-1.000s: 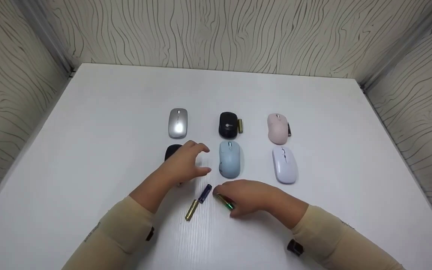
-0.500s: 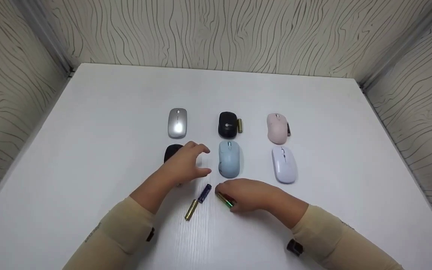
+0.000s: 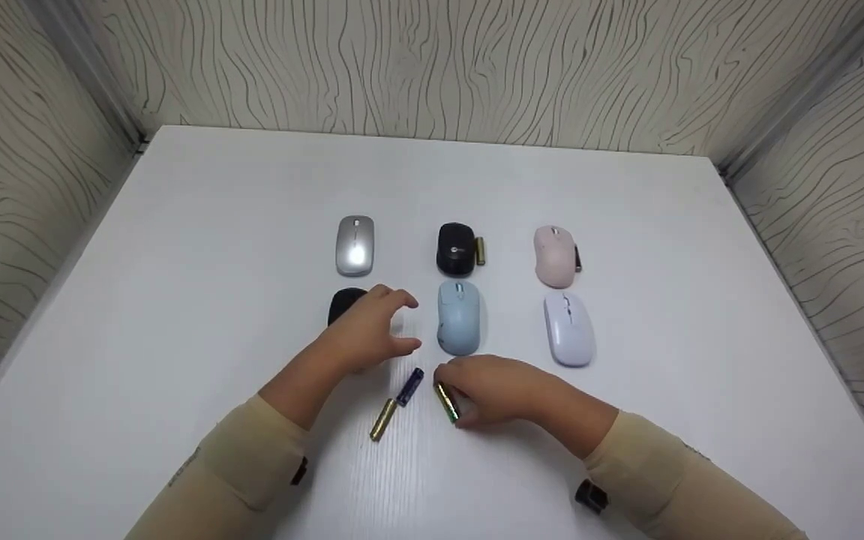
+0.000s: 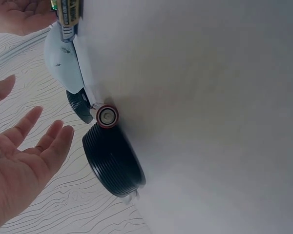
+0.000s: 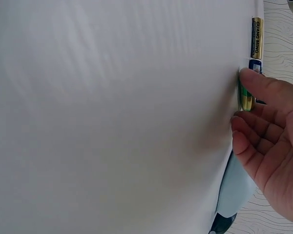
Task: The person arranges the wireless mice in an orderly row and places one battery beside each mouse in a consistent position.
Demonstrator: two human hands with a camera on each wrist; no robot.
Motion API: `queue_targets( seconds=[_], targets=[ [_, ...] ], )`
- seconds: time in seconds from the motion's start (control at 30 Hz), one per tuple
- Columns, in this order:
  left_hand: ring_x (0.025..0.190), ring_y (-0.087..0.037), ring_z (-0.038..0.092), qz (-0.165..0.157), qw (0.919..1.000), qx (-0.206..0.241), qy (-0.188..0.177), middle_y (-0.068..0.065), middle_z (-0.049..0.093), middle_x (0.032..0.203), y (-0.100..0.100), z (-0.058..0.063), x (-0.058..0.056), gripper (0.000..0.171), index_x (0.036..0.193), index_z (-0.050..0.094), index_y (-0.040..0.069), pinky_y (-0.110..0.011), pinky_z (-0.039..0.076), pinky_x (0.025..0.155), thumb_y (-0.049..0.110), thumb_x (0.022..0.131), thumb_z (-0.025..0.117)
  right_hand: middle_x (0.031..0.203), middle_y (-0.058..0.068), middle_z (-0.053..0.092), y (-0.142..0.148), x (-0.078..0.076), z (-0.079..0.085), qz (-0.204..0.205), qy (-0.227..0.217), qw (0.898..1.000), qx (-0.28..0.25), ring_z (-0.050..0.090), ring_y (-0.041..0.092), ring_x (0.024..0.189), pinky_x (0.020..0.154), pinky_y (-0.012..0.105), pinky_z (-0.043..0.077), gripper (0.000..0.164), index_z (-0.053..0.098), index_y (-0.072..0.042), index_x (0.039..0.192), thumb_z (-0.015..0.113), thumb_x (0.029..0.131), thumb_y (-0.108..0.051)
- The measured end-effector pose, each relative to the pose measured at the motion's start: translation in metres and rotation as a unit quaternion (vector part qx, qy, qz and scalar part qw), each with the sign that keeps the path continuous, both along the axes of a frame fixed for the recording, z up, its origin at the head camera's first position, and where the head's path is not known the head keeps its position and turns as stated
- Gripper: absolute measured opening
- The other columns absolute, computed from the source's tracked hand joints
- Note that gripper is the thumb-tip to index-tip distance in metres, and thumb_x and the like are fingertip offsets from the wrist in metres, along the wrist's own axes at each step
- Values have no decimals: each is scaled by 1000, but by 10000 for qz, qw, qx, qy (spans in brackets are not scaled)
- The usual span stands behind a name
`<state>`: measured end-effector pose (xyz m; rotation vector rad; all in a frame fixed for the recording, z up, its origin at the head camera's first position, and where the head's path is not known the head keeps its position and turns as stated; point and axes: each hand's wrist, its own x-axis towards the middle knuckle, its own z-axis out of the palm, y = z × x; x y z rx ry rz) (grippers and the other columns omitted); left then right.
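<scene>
Currently, the work is judged to be partly complete; a brass-coloured battery is laid alongside the rear black mouse, a dark battery is laid alongside the pink mouse, and a red-ended battery is seen just beside the near black mouse in the left wrist view; these three positions are taken as done. No battery is seen alongside the silver mouse, the pale blue mouse or the lilac mouse; three batteries are accordingly judged to be left for handling.

The green-and-gold battery is pinched between the thumb and fingertips of the right grip, on the near side of the pale blue mouse; its green end is directed toward the thumb, its gold end toward the fingertips; whether it is raised off the bench cannot be told. The navy battery and the gold battery are laid nearly end to end, untouched; the navy battery is located between the two grips. The left grip is released, with thumb and fingers spread and nothing held; the near black mouse is partly hidden by it.
</scene>
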<state>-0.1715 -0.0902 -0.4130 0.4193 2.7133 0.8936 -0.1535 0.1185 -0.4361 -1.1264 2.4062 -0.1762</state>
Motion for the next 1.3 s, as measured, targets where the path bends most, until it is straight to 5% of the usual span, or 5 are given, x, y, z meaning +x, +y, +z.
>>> queue_targets(
  seconds=[0.27, 0.6, 0.93, 1.3],
  targets=[
    [109, -22, 50, 17, 10000, 74, 44, -10, 49, 121, -4, -2, 1, 50, 121, 54, 14, -35, 41, 94, 30, 77, 72, 76, -10, 47, 0, -2, 0, -37, 18, 10000, -1, 47, 8, 69, 62, 23, 43, 36, 51, -17, 101, 73, 74, -26],
    [106, -22, 51, 61, 10000, 9, 58, -10, 50, 120, -8, -1, -1, 50, 121, 53, 13, -36, 42, 92, 29, 78, 71, 73, -8, 47, 1, -12, 7, -183, 49, 9980, -606, 46, 8, 66, 60, 23, 41, 40, 49, -15, 103, 73, 73, -26],
    [111, -22, 49, 294, 9996, 58, -5, -9, 47, 125, -23, 1, -9, 51, 124, 51, 14, -37, 40, 94, 30, 79, 70, 82, 3, 58, -19, -46, 25, -1198, -15, 9837, -1337, 52, 12, 71, 65, 27, 44, 51, 49, -8, 118, 73, 75, -22],
    [115, -27, 47, 645, 9976, 238, 57, -16, 46, 126, -41, -2, -32, 53, 125, 51, 10, -40, 39, 95, 28, 79, 70, 84, 3, 58, -58, -85, 31, -2141, -144, 9621, -1680, 54, 14, 73, 65, 26, 47, 52, 47, -8, 123, 71, 78, -15]
  ],
)
